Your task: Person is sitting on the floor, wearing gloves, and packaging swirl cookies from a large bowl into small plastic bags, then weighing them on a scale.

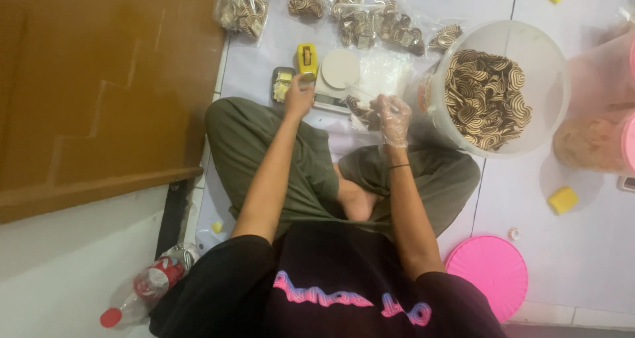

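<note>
The gloved right hand [393,118] pinches a clear plastic bag of striped brown-and-cream cookies [362,111] just beside the small white kitchen scale [337,80], while the bare left hand [299,96] closes on a yellow tape dispenser [307,61] left of it. The thin bag could slip and spill, I judge. One large translucent bucket of cookies [503,86] stands right; about five filled bags [357,20] lie far.

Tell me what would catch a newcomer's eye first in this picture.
Most striking is the big white bucket at upper right, heaped with brown-and-cream swirl cookies. Just left of it, the gloved right hand holds a clear bag with a few cookies, while the bare left hand reaches toward a yellow tape dispenser. A bright pink lid lies on the floor at lower right.
</note>
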